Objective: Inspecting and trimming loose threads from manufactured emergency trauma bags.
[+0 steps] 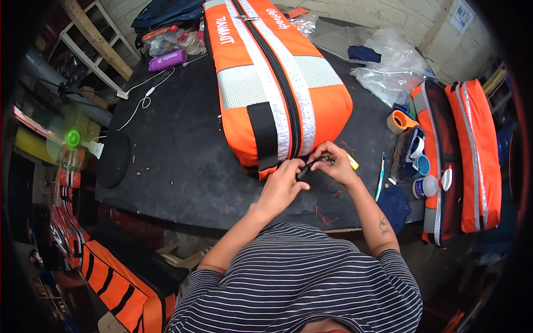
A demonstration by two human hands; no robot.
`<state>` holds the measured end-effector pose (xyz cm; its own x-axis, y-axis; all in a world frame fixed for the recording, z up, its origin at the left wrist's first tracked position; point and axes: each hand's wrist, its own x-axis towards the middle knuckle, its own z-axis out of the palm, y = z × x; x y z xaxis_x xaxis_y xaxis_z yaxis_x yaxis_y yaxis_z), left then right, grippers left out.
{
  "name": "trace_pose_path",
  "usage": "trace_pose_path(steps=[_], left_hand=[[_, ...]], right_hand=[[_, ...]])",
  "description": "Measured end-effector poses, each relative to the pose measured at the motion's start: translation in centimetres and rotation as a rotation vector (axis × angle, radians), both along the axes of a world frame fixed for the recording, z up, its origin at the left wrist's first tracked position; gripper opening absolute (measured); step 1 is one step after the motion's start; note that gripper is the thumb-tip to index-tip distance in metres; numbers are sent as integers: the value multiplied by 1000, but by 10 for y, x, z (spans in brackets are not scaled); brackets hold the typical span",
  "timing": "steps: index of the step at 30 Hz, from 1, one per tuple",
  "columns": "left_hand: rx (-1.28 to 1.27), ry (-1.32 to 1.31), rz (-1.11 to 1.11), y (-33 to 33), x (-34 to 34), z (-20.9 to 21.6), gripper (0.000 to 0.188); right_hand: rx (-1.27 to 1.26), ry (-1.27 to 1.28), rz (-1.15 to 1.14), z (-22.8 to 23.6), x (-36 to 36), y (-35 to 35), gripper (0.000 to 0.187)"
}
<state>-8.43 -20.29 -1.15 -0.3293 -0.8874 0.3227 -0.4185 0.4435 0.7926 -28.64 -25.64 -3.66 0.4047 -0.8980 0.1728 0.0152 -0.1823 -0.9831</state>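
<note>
A large orange bag [330, 114] with silver reflective bands, pale mesh panels and a long black zipper [280, 77] lies on the dark table. At its near end, my left hand [280, 186] closes its fingers on a narrow black strap-like piece [303, 172]. My right hand [335, 164] pinches the same piece from the other side. The fingers partly hide it, so I cannot tell whether it joins the bag. A small yellow object [352, 161] shows right beside my right hand; whether I hold it is unclear.
Right of my arm lie a toothbrush [381, 177], dark blue cloth [394, 208], a white-capped bottle [425, 187] and an orange tape roll [400, 121]. Two orange bags [472, 155] stand along the right edge. A purple bottle [167, 60] and white cable [145, 100] sit far left.
</note>
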Motion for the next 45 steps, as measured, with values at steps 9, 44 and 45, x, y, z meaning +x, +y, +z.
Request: trace_pose_path(steps=[9, 44, 45], left_hand=[[-139, 139, 76, -1, 4, -19, 18], [-62, 206, 253, 27, 8, -26, 29], [-82, 165, 242, 28, 9, -26, 30]], right_hand=[[31, 26, 48, -1, -3, -4, 16], [174, -348, -685, -49, -23, 16, 16], [209, -51, -795, -61, -20, 20, 20]])
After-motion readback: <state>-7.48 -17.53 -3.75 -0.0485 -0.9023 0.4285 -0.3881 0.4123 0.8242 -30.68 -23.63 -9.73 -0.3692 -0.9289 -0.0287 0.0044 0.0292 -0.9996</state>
